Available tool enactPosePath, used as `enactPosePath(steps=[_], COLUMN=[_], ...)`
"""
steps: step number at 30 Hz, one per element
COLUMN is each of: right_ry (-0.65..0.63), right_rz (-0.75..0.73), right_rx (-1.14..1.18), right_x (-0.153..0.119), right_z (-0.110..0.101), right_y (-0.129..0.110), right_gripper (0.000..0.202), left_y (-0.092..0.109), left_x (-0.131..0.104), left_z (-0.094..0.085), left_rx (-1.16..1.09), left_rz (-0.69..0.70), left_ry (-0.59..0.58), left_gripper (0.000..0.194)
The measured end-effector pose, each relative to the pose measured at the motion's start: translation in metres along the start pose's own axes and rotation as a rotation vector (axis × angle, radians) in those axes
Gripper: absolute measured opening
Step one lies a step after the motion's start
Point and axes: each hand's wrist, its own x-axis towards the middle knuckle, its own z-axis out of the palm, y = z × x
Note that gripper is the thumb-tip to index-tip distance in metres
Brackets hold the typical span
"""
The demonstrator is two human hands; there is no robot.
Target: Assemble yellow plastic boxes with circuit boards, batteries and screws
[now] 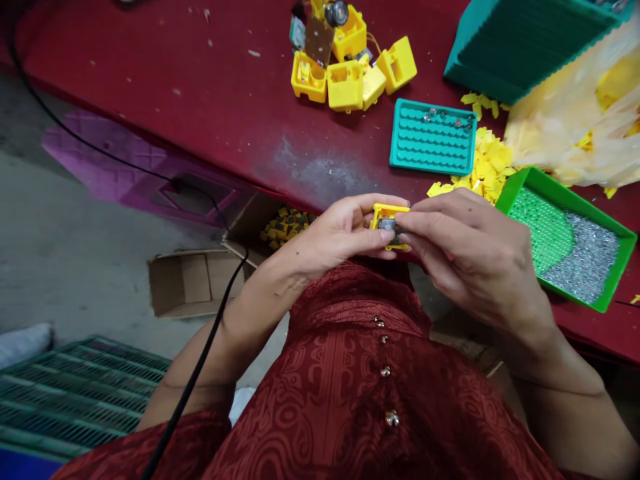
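Yellow plastic makes up the one small box point(391, 207) that sits in the left hand point(340, 230), in front of the near edge of the counter point(200, 87). The left grip is closed around it, with the thumb on a grey piece point(385, 224) inside. The right hand point(473, 237) has its fingertips together at the box's right side; I cannot tell if they pinch something small.

On the counter I count one teal tray point(430, 166), one green bin point(580, 205) by the near edge and one teal stack point(495, 57), cut off at the top. Farther back, at least five yellow boxes point(346, 97) bunch up, some partly hidden. Yellow bits point(489, 157) make a heap beside the tray, too many to count. One see-through bag point(555, 130) is cut off on the right. Silver bits point(585, 257) in the bin are too tiny to make out.
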Motion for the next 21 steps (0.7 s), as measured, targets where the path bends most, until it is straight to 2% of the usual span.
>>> enactPosePath(steps=[4, 8, 11, 17, 21], right_ry=[0.114, 0.166, 0.212, 0.091, 0.194], right_rz=[0.011, 0.054, 0.049, 0.038, 0.088], right_rx=[0.009, 0.094, 0.141, 0.012, 0.044], right_x=[0.0, -0.002, -0.004, -0.008, -0.012], right_z=[0.006, 0.011, 0.014, 0.012, 0.012], right_y=[0.001, 0.004, 0.006, 0.005, 0.005], right_gripper=[0.018, 0.015, 0.007, 0.014, 0.012], left_y=[-0.001, 0.001, 0.003, -0.003, -0.006], left_x=[-0.001, -0.003, -0.003, 0.003, 0.008], left_z=[0.001, 0.001, 0.002, 0.004, 0.006], left_rx=[-0.03, -0.057, -0.046, -0.052, -0.099], left_rz=[-0.016, -0.006, -0.024, -0.083, -0.044], left_ry=[-0.004, -0.024, -0.016, -0.033, -0.092], left_gripper=[0.042, 0.034, 0.035, 0.037, 0.035])
